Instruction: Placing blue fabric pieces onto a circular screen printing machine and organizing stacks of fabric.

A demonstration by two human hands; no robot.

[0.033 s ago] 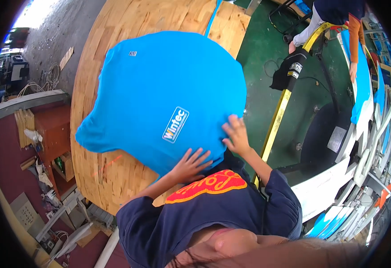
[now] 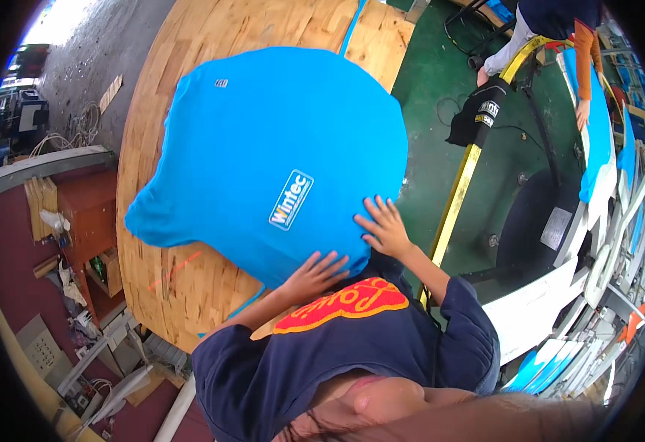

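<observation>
A large blue fabric cover (image 2: 263, 132) with a white printed patch lies spread on a wooden table (image 2: 146, 140). Its outline is rounded at the top and right, with a narrow lobe at the left. My left hand (image 2: 315, 275) rests on the cover's near edge, close to my body, fingers spread. Further right, my right hand (image 2: 386, 228) lies on the cover's lower right edge, fingers apart. What lies beneath the fabric is hidden. A blue strap (image 2: 353, 31) runs out past the far edge, and another blue strip (image 2: 245, 303) shows under my left forearm.
A yellow bar (image 2: 455, 206) with a black cloth (image 2: 477, 114) over it stands right of the table on the green floor (image 2: 425, 103). Beyond, a person (image 2: 558, 22) in orange sleeves touches a blue and white panel (image 2: 595, 140). Cluttered shelves (image 2: 90, 228) stand at left.
The cover has shifted slightly away from me, showing more table and blue strip near my left forearm. My right hand has moved a little left and nearer to me. Both hands stay on the fabric.
</observation>
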